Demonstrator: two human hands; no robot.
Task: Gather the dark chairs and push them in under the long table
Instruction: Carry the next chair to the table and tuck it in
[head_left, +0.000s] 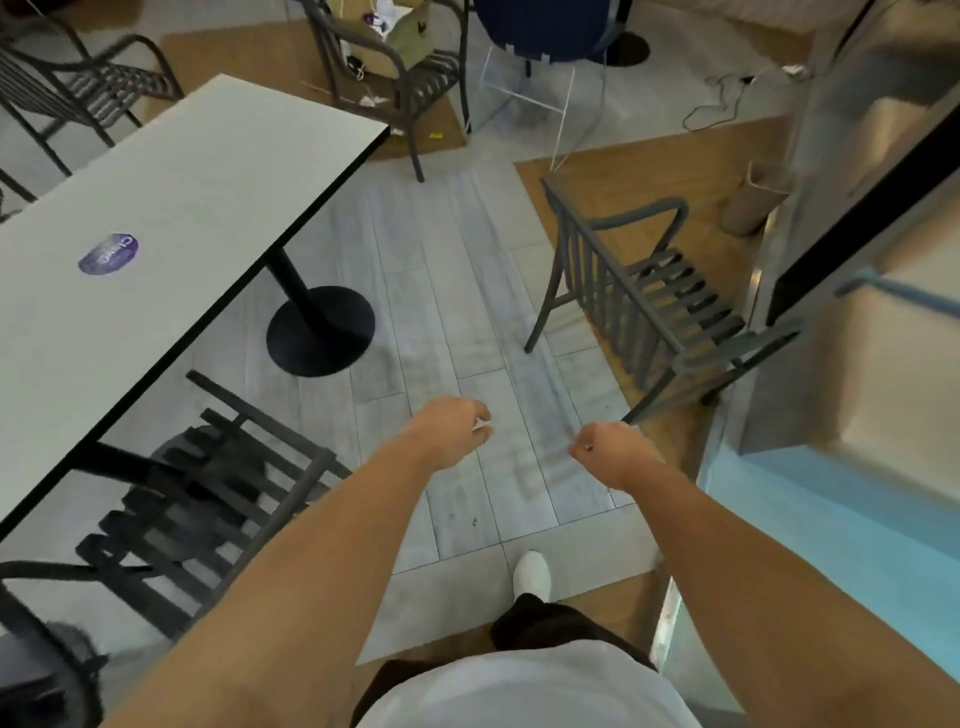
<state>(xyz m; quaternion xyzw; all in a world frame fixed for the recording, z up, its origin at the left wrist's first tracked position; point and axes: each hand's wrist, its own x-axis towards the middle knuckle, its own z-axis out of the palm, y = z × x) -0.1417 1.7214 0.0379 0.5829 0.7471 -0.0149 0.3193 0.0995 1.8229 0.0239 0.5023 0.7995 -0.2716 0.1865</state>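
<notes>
The long white table (171, 171) with a black edge runs along the left, on black pedestal bases (319, 330). One dark slatted chair (208, 499) is tucked partly under its near side. Another dark slatted chair (654, 301) stands loose on the right, its back toward me and its seat facing the wall. My left hand (452, 431) and my right hand (613, 452) hang in the air above the floor with fingers curled, holding nothing. Both hands are apart from either chair. Two further dark chairs stand at the far left (78, 88) and at the table's far end (410, 73).
A blue chair on white wire legs (545, 31) stands at the back. A steel counter and cabinet (857, 182) line the right side, with a small bin (753, 197) by them. Cables lie on the floor at the back right (722, 98). A purple sticker (109, 253) lies on the table. My white shoe (532, 574) is below.
</notes>
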